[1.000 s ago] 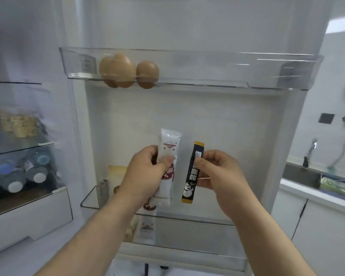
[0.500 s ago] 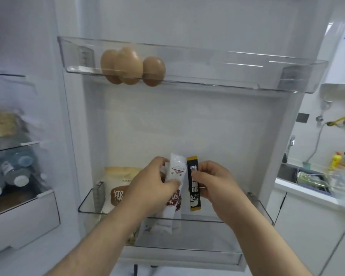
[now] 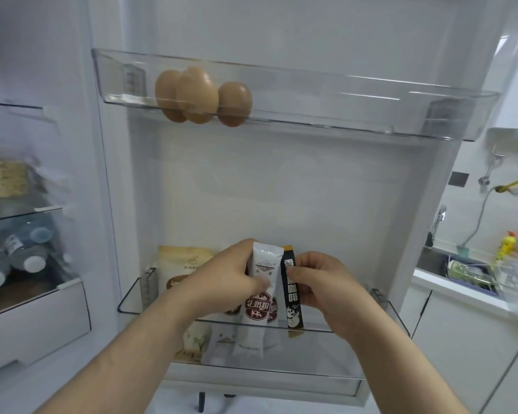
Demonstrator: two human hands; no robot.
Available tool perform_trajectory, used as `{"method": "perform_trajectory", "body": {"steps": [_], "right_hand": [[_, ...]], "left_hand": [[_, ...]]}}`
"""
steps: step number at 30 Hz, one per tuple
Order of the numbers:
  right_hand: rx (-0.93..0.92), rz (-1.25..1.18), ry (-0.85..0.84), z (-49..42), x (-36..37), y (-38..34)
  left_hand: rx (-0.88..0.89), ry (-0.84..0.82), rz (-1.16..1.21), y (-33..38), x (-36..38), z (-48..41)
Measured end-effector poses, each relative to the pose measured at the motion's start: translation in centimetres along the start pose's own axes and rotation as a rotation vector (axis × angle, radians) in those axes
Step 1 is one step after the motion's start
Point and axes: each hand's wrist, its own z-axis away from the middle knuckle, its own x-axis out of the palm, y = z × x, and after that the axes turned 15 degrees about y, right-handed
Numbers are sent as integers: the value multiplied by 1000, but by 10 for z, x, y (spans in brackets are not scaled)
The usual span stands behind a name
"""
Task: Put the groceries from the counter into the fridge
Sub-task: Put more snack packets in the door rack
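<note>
Left hand [image 3: 231, 282]: pinches white sachet [image 3: 259, 297], upright, long axis vertical, lower end inside lower door shelf [image 3: 395, 318]
Right hand [image 3: 326, 289]: pinches black sachet [image 3: 293, 297], upright, just beside white one
Eggs [image 3: 202, 97]: upper door shelf [image 3: 371, 115]

Left hand [image 3: 222, 282] and right hand [image 3: 320, 282] lower sachets [image 3: 262, 291] into door bin [image 3: 335, 342].

Head camera faces the fridge door [image 3: 281, 189] close up, tilted downward.
</note>
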Motion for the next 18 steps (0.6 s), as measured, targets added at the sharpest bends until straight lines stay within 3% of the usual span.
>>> {"method": "perform_trajectory", "body": {"steps": [8, 18], "right_hand": [[64, 7, -45, 0, -1, 0], [51, 95, -4, -7, -5, -1]], "left_hand": [[71, 109, -242, -1, 4, 5], [343, 231, -585, 6, 3, -1]]}}
